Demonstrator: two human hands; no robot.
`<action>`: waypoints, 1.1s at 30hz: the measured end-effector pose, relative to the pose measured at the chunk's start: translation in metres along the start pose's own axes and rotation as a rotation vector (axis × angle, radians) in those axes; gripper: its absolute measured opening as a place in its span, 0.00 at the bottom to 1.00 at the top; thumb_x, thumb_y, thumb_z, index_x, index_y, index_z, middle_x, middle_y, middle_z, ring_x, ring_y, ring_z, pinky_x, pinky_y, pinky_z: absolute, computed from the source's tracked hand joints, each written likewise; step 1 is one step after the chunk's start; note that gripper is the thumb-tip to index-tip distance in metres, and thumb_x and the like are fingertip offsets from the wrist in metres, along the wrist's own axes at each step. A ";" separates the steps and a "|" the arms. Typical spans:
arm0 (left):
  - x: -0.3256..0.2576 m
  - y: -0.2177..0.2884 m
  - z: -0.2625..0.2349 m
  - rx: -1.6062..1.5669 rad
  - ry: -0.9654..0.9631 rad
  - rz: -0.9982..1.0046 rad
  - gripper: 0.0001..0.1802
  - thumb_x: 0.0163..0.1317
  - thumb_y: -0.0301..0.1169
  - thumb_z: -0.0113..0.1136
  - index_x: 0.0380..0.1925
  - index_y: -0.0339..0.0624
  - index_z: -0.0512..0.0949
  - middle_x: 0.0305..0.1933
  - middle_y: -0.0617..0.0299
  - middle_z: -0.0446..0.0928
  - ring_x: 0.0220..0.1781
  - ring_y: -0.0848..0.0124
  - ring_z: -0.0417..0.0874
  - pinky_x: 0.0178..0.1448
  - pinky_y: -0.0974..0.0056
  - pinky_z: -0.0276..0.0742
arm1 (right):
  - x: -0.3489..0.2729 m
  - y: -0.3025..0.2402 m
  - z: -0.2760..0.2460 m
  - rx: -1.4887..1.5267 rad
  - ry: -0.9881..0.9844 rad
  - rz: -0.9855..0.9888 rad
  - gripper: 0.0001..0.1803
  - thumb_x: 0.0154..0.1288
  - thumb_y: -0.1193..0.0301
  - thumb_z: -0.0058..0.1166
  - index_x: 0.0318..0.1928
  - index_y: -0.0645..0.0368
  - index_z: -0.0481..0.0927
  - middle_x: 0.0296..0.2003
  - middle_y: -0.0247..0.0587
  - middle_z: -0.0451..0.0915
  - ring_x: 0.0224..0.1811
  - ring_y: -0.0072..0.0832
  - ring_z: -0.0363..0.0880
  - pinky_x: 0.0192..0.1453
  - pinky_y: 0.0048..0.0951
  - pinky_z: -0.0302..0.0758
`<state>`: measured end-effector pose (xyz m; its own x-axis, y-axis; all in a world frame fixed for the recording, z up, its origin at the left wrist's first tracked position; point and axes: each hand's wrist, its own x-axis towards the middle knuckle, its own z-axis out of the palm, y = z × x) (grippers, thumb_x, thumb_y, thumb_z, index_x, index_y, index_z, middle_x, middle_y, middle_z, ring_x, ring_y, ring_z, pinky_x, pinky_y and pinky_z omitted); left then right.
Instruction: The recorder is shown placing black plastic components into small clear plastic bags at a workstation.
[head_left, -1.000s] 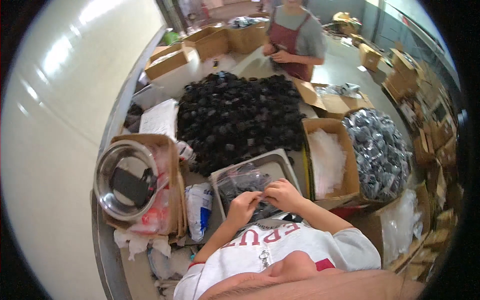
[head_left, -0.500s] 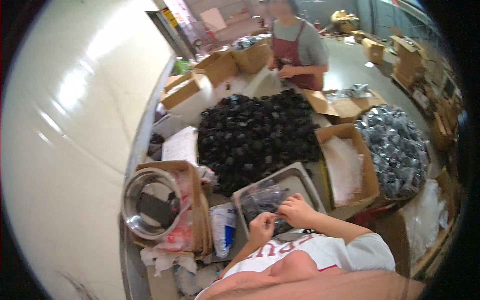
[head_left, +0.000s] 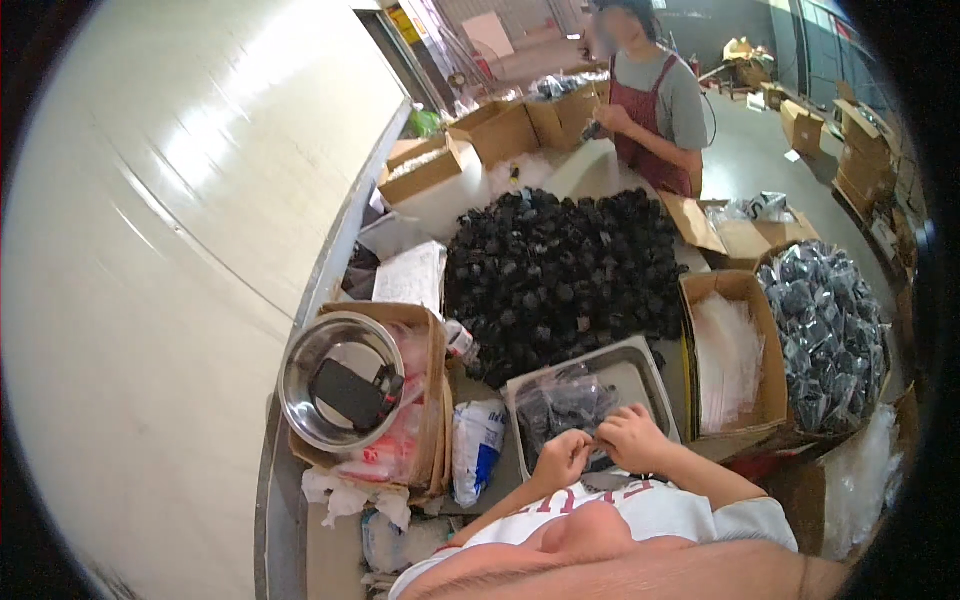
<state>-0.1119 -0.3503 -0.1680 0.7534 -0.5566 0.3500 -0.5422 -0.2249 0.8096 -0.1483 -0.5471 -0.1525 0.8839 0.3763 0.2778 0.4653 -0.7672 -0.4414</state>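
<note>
My left hand [head_left: 563, 459] and my right hand [head_left: 633, 439] meet over the near part of a shallow metal tray [head_left: 630, 378]. Both have their fingers pinched together, nearly touching. Whatever is between them is too small and hidden to name. In the tray, just beyond my fingers, lie black items in clear plastic bags [head_left: 568, 402]. A wide heap of small black parts [head_left: 570, 275] covers the table past the tray.
Right of the tray stands a cardboard box [head_left: 765, 345] of clear bags, then a heap of bagged black parts [head_left: 830, 330]. To the left, a steel bowl [head_left: 300, 420] holding a black device [head_left: 350, 393] rests on a box. A co-worker [head_left: 655, 110] stands across the table.
The whole view has shifted, so the scene sits farther right. My hands stay pinched together over the tray. The co-worker's hands have risen with something dark in them.
</note>
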 end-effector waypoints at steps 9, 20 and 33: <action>0.001 0.004 -0.023 -0.283 0.245 -0.230 0.06 0.58 0.22 0.62 0.24 0.35 0.75 0.19 0.74 0.62 0.23 0.83 0.59 0.25 0.73 0.57 | -0.019 0.012 -0.038 -0.261 0.076 0.069 0.04 0.58 0.69 0.50 0.33 0.54 0.75 0.39 0.35 0.77 0.53 0.35 0.70 0.61 0.47 0.58; 0.018 -0.071 -0.038 0.394 0.176 -0.230 0.13 0.57 0.24 0.57 0.43 0.34 0.73 0.52 0.46 0.73 0.55 0.51 0.73 0.58 0.50 0.67 | -0.081 0.157 -0.053 -0.174 0.177 0.971 0.14 0.59 0.64 0.57 0.42 0.58 0.78 0.44 0.47 0.79 0.51 0.48 0.75 0.55 0.42 0.72; -0.012 -0.051 0.008 0.646 -0.175 -0.057 0.30 0.59 0.49 0.59 0.59 0.51 0.70 0.72 0.50 0.55 0.73 0.47 0.50 0.70 0.34 0.41 | -0.106 0.216 -0.020 -0.298 0.242 1.057 0.08 0.62 0.73 0.50 0.39 0.61 0.79 0.39 0.57 0.80 0.45 0.55 0.79 0.47 0.47 0.77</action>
<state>-0.0967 -0.3384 -0.2174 0.7452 -0.6394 0.1894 -0.6584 -0.6605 0.3608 -0.1430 -0.7630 -0.2599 0.7804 -0.6227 0.0572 -0.5709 -0.7468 -0.3411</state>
